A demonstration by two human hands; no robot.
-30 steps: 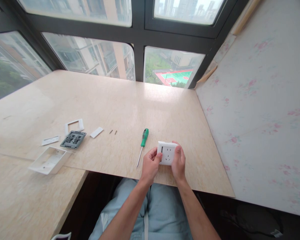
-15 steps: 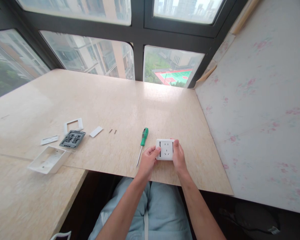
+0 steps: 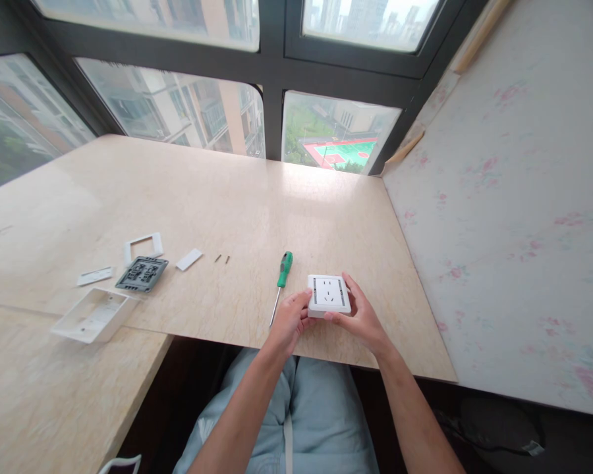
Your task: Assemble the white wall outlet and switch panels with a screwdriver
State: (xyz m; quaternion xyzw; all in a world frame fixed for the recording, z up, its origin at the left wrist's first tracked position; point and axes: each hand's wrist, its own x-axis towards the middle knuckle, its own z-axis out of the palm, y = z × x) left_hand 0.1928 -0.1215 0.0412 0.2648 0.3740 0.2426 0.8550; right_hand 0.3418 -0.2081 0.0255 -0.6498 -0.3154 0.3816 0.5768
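Both my left hand [image 3: 291,320] and right hand [image 3: 364,320] have fingers [image 3: 338,318] gripping a white squarish plastic socket [image 3: 329,296] between them, slotted face upward; its long axis I cannot tell.

Ahead of us we see a dark-framed window [image 3: 273,99], and through it tall buildings [image 3: 234,118], green trees [image 3: 0,155] and a red-and-green sports court [image 3: 343,153]. A pale, marbled counter [image 3: 207,191] runs up to the glass. On our right we have a whitish wall [image 3: 504,217] with pink flowers, and a tan strip [image 3: 406,148] at its edge by the window. Below, in shadow, we make out a pale tag [image 3: 533,449].
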